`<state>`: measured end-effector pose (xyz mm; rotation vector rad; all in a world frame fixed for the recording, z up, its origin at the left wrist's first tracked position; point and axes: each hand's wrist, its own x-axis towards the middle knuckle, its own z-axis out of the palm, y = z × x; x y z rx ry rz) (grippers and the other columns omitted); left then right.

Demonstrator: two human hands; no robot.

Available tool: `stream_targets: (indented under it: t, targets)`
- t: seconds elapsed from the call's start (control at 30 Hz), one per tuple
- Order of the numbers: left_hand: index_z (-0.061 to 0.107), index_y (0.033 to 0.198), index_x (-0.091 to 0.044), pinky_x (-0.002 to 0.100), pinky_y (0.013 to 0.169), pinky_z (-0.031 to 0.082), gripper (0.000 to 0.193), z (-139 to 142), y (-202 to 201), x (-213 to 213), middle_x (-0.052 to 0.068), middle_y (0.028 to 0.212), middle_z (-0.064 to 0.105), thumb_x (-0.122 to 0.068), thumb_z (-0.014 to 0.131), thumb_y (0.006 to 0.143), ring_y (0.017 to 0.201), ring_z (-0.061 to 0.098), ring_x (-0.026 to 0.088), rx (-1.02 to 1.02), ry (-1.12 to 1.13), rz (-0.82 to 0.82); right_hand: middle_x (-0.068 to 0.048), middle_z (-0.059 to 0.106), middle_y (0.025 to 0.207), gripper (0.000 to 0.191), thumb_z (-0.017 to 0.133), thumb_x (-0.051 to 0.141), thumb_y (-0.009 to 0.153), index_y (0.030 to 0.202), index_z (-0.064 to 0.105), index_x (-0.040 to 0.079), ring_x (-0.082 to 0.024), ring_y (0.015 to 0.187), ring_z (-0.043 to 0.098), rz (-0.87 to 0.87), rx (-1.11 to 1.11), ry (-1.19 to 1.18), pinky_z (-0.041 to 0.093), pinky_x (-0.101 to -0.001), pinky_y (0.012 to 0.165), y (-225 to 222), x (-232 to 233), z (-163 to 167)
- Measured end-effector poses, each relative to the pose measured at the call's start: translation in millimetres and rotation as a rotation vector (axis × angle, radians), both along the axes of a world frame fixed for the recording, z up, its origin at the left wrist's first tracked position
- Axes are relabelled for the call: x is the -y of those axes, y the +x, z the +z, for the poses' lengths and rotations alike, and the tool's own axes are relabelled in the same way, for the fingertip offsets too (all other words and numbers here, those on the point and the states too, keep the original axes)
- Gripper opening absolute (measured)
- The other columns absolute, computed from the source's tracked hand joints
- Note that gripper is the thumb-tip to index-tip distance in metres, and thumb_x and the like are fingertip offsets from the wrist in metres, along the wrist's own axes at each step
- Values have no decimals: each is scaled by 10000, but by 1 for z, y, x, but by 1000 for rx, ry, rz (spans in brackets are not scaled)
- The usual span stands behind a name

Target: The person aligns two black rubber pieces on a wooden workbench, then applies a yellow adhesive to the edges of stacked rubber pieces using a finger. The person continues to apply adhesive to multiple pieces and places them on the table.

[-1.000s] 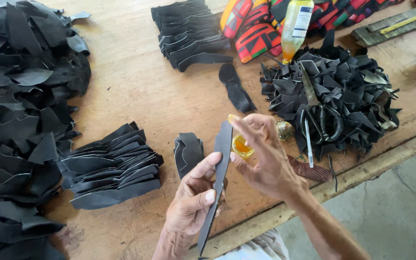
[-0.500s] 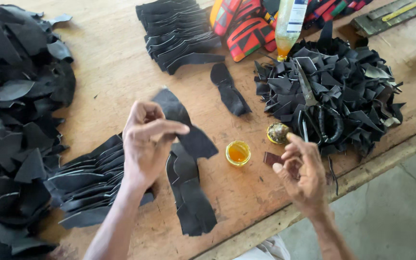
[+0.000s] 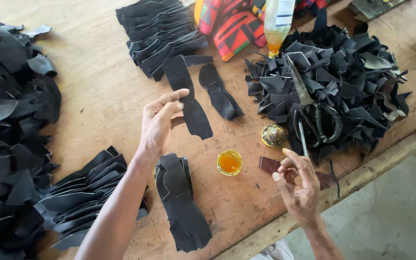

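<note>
I am seeing the left hand (image 3: 159,124) raised over the wooden counter (image 3: 97,86), its grip pinching the near edge of a long black leather strip (image 3: 188,98) between thumb and fingers; the strip is slanting up and away from the hand towards a stack of cut black pieces (image 3: 157,33) at the far side. The right hand (image 3: 298,185) is hovering near the counter's front edge, its grip loosely curled and holding nothing that I can make out, just beside a small brown leather scrap (image 3: 271,165). Between the two hands a small lid of amber glue (image 3: 229,162) is sitting, with a round glue-crusted tin (image 3: 273,135) just beyond it. A short pile of black cut-outs (image 3: 181,202) is lying below the left hand. Scissors (image 3: 311,108) are resting on a heap of black offcuts (image 3: 347,82)
</note>
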<state>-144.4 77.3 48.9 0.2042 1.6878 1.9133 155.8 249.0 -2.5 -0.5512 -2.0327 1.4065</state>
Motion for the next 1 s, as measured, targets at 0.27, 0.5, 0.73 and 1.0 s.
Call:
stream_targets:
  t: [0.27,0.5,0.73,1.0]
  targets:
    - [629,1261,-15,261,763,636,491,-57,-5,-40,61,1080,695,138,714,802,869,710,125,11,-56,-23,-26,563,1092,521,707,-34,865,1366,591,51,-73,879,574,27,12,-12,493,-199,720,3,6,-14]
    - [622,1277,-15,254,783,630,516,-80,-14,-66,75,1160,699,180,687,803,865,717,125,-116,-125,-78,-25,579,1085,535,712,-25,860,1374,585,50,-74,884,584,53,39,20,506,-200,729,3,3,-10]
    - [706,1211,-78,347,807,556,543,-86,-17,-77,162,1016,681,4,859,696,842,669,228,-678,-650,-113,-30,575,1074,541,725,-25,855,1373,589,48,-74,850,575,57,47,2,509,-203,717,2,3,-8]
    - [676,1309,-88,424,867,505,613,-25,-6,-61,161,946,628,-184,871,736,950,599,335,-940,-698,-155,-32,553,1098,518,720,10,889,1388,587,57,-79,867,560,78,17,-9,489,-208,701,-3,2,4]
